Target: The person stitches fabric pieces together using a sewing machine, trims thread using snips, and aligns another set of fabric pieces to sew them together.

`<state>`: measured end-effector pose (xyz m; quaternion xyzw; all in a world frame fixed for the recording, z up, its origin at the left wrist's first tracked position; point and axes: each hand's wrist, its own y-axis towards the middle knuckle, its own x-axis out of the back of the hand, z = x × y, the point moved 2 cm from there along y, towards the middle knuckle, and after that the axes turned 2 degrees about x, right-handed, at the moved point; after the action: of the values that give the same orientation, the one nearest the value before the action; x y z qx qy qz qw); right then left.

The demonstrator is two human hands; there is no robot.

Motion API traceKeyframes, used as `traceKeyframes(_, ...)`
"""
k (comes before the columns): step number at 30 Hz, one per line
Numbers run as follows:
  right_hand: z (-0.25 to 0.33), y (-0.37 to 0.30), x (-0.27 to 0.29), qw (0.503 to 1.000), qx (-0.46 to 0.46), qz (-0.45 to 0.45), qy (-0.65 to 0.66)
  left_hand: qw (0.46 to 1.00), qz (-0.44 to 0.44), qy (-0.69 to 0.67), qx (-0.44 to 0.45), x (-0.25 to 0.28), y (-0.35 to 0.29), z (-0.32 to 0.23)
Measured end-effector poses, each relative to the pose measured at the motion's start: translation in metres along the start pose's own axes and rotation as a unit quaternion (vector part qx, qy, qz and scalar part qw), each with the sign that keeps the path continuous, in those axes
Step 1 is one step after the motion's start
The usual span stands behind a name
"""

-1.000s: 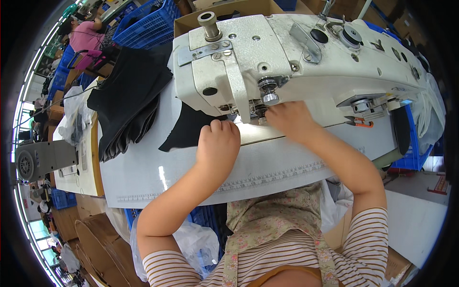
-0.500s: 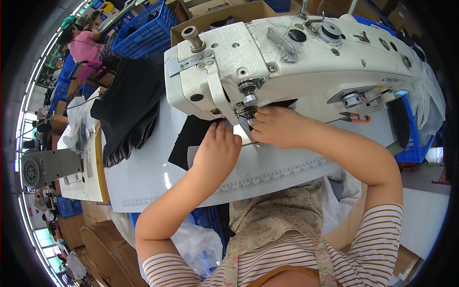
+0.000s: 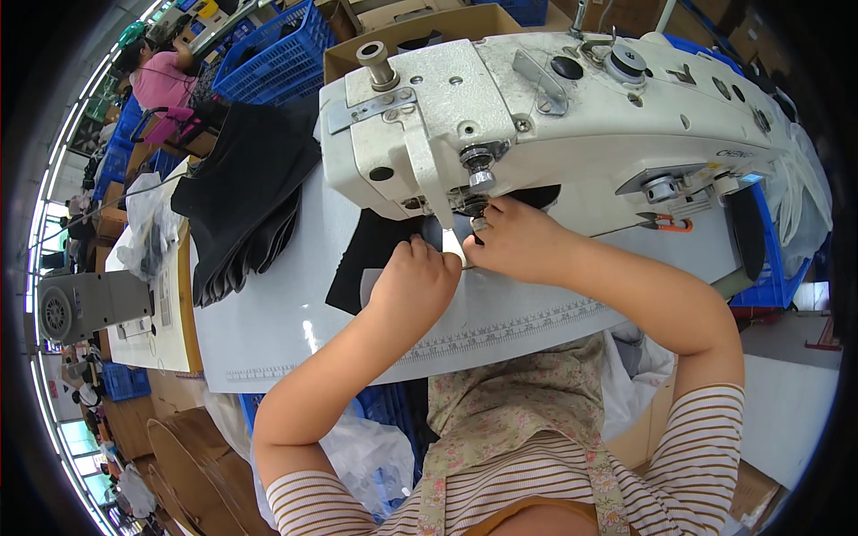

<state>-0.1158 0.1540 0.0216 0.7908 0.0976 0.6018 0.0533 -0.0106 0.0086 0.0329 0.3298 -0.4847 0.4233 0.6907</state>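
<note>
A white sewing machine (image 3: 429,80) stands across the table in front of me. Black fabric (image 3: 356,259) lies under its needle area, with a grey strip at its near edge. My left hand (image 3: 416,279) is closed on the near side of this fabric, its fingers bent and pressed together. Just right of the needle area, my right hand (image 3: 518,243) has its fingers curled in at the fabric, close to the presser foot. The two hands almost meet. Their fingertips and the stitching spot are partly hidden by the hands and the machine head.
A stack of black fabric pieces (image 3: 246,192) hangs over the table's left side. Orange-handled snips (image 3: 668,223) lie under the machine arm. A printed ruler (image 3: 500,338) runs along the table's front edge. Behind are a blue crate (image 3: 277,58), a cardboard box (image 3: 483,20) and another person (image 3: 164,82).
My left hand has shifted right, closer to my right hand, and its fingers are more bent. The whole view has moved slightly. The right hand stays by the needle area.
</note>
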Motion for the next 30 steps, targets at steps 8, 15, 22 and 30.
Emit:
traceKeyframes(8,0.006,0.007,-0.006,0.998,-0.038,-0.003,-0.04,0.999,-0.032,0.033,-0.003,-0.011,0.005,-0.003)
traceKeyframes(15,0.009,0.01,-0.011,0.995,-0.071,0.003,-0.075,0.999,-0.027,0.013,0.039,-0.013,0.01,-0.001)
traceKeyframes(22,0.008,0.013,-0.015,0.99,-0.099,0.012,-0.097,0.995,-0.068,0.016,0.076,-0.026,0.013,0.0)
traceKeyframes(30,0.008,0.009,-0.01,0.99,-0.122,-0.014,-0.074,0.992,-0.026,0.007,0.121,-0.027,0.015,-0.002)
